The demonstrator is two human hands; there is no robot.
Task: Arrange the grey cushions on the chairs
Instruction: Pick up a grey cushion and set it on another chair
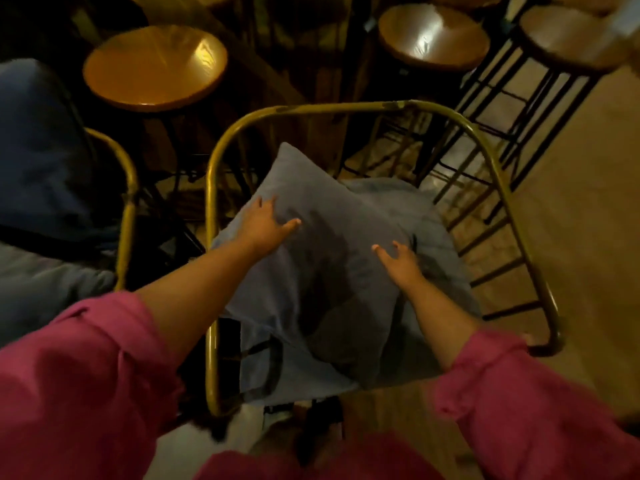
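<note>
A grey square cushion (pixel 322 237) lies tilted on the seat of a chair with a yellow metal tube frame (pixel 346 108) right in front of me. Under it a grey seat pad (pixel 433 216) covers the seat. My left hand (pixel 268 221) rests flat on the cushion's upper left part, fingers spread. On the cushion's right side lies my right hand (pixel 401 263), also with spread fingers. Neither hand grips the fabric. Both arms wear pink sleeves.
A second yellow-framed chair (pixel 130 188) with grey cushions (pixel 41 282) stands at the left. Round wooden stools (pixel 154 64) (pixel 433 34) (pixel 571 39) on black metal legs stand behind. Wooden floor shows at the right.
</note>
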